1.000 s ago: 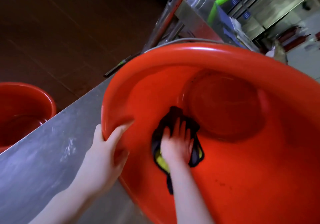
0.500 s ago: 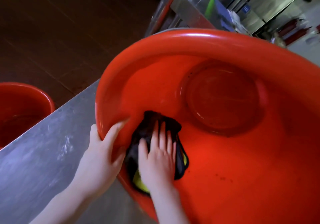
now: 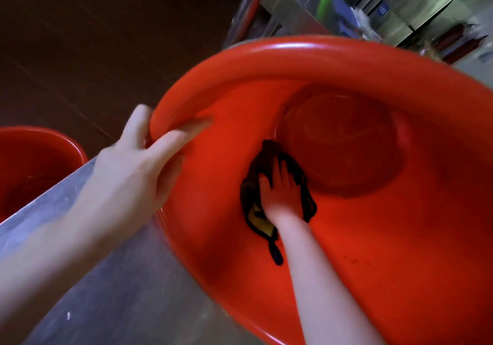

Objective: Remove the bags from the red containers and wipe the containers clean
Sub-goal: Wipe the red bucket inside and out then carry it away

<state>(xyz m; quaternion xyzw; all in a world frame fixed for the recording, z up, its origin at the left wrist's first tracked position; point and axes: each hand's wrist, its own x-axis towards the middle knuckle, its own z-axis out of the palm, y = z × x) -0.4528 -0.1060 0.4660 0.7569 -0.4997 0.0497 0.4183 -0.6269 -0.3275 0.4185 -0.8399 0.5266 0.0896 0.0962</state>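
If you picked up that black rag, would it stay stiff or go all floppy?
Probably floppy: the rag lies crumpled in folds under the right hand, with a thin strip trailing loose below it. It likely slides easily too, since the tub wall looks smooth and glossy. It seems light, being thin cloth.

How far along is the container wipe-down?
Done: no bag shows in the large red basin. In hand: the left hand grips its rim while the right hand presses a dark cloth on the inner wall. Left: dark specks on the near wall, and the second red container at left.
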